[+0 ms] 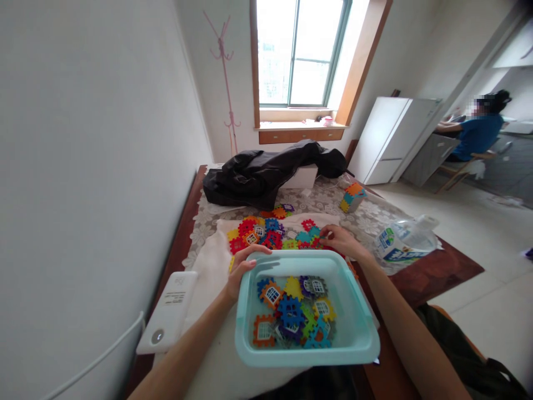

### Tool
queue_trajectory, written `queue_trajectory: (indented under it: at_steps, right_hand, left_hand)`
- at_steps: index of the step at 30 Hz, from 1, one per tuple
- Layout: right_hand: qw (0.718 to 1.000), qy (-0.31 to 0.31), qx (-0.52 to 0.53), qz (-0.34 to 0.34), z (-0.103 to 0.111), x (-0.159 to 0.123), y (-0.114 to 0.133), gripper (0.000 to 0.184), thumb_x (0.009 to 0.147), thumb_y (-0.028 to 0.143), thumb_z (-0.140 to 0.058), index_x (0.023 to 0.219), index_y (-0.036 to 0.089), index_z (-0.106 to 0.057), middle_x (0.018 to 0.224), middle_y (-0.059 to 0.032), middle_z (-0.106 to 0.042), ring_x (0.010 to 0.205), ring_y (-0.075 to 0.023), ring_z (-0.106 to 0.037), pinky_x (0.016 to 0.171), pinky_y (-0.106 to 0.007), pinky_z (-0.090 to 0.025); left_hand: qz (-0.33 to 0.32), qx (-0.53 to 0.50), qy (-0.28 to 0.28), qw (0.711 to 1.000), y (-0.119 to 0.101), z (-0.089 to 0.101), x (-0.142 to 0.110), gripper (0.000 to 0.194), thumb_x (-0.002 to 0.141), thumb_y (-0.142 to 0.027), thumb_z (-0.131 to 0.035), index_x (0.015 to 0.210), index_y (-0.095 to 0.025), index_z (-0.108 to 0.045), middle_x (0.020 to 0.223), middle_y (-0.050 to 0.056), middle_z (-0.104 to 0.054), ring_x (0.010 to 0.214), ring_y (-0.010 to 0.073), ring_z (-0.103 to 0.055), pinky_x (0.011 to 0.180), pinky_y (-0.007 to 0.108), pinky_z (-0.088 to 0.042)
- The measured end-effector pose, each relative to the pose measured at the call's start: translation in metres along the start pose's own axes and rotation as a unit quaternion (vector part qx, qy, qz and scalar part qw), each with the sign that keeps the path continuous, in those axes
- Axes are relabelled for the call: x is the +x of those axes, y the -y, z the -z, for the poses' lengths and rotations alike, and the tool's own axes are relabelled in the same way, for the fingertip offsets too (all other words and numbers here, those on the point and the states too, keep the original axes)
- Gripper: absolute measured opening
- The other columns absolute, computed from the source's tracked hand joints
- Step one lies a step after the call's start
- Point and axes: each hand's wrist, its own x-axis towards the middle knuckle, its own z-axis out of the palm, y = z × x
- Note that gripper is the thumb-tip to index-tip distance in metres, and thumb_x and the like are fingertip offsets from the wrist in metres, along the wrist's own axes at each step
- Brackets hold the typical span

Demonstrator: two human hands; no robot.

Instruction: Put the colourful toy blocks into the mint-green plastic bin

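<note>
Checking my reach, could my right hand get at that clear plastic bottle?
Probably yes: the right hand is by the colorful interlocking pieces, and the clear plastic bottle sits to its right, with nothing visible between.

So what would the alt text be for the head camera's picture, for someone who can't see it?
A left hand grips the rim of a light-blue plastic tub holding colorful interlocking plastic tiles, while the right hand touches more tiles piled beyond it on a cloth-covered table.
</note>
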Motion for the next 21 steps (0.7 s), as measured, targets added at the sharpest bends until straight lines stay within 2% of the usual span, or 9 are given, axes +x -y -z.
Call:
queue_trajectory:
  at_steps: [2,5,9,12,16,18,21]
  right_hand:
    - [0.999,0.011,0.036,0.001,0.000,0.004,0.004,0.029,0.084,0.035,-0.069,0.104,0.015,-0.076,0.098,-0.0068,-0.077,0.078,-0.0178,-0.066,0.074,-0.029,-0.052]
    - [0.999,-0.004,0.047,0.012,-0.001,0.004,0.010,0.038,0.082,0.027,-0.066,0.116,0.016,-0.078,0.108,-0.0084,-0.078,0.086,-0.0195,-0.070,0.082,-0.031,-0.056]
    - [0.999,0.021,0.003,0.047,-0.001,0.000,0.014,0.040,0.083,0.036,-0.073,0.119,0.020,-0.082,0.120,-0.0104,-0.076,0.095,-0.0224,-0.071,0.094,-0.036,-0.058]
    - [0.997,0.037,-0.003,0.069,0.000,-0.002,0.017,0.036,0.084,0.038,-0.073,0.113,0.019,-0.080,0.120,-0.0102,-0.072,0.102,-0.0236,-0.070,0.100,-0.037,-0.058]
    - [0.993,0.017,0.029,0.113,0.001,-0.002,0.025,0.029,0.083,0.039,-0.073,0.104,0.019,-0.076,0.121,-0.0101,-0.070,0.114,-0.0262,-0.067,0.107,-0.041,-0.054]
    - [0.990,0.017,0.062,0.126,0.003,-0.001,0.031,0.028,0.083,0.041,-0.072,0.099,0.019,-0.073,0.113,-0.0088,-0.072,0.108,-0.0252,-0.068,0.104,-0.042,-0.054]
    - [0.984,0.016,0.148,0.103,0.008,0.004,0.043,0.033,0.081,0.047,-0.074,0.095,0.018,-0.068,0.094,-0.0057,-0.073,0.088,-0.0211,-0.067,0.087,-0.038,-0.057]
  left_hand:
    - [-0.004,0.008,-0.002,1.000,-0.002,-0.001,-0.001,0.033,0.083,-0.040,-0.068,0.103,-0.018,-0.083,0.105,0.009,-0.076,0.086,0.0235,-0.068,0.076,0.033,-0.055]
    - [-0.016,0.031,-0.012,0.999,-0.004,-0.002,-0.002,0.032,0.084,-0.040,-0.067,0.100,-0.018,-0.084,0.106,0.009,-0.076,0.093,0.0251,-0.067,0.083,0.034,-0.053]
    - [-0.023,0.051,-0.016,0.998,-0.006,-0.002,-0.002,0.029,0.082,-0.041,-0.068,0.094,-0.018,-0.082,0.105,0.009,-0.075,0.100,0.0284,-0.067,0.089,0.037,-0.051]
    - [-0.027,0.061,-0.018,0.998,-0.005,0.000,-0.001,0.028,0.082,-0.041,-0.067,0.093,-0.018,-0.081,0.107,0.009,-0.076,0.103,0.0304,-0.068,0.091,0.038,-0.052]
    - [-0.017,0.047,-0.003,0.999,-0.001,0.003,0.001,0.033,0.082,-0.041,-0.067,0.100,-0.018,-0.082,0.112,0.011,-0.077,0.105,0.0321,-0.070,0.085,0.036,-0.054]
    - [-0.012,0.037,0.004,0.999,0.002,0.005,0.002,0.035,0.082,-0.041,-0.067,0.103,-0.018,-0.082,0.115,0.011,-0.078,0.105,0.0321,-0.071,0.082,0.035,-0.054]
    - [-0.012,0.038,0.000,0.999,0.004,0.007,0.002,0.034,0.082,-0.043,-0.068,0.102,-0.018,-0.082,0.120,0.011,-0.077,0.107,0.0321,-0.071,0.081,0.034,-0.055]
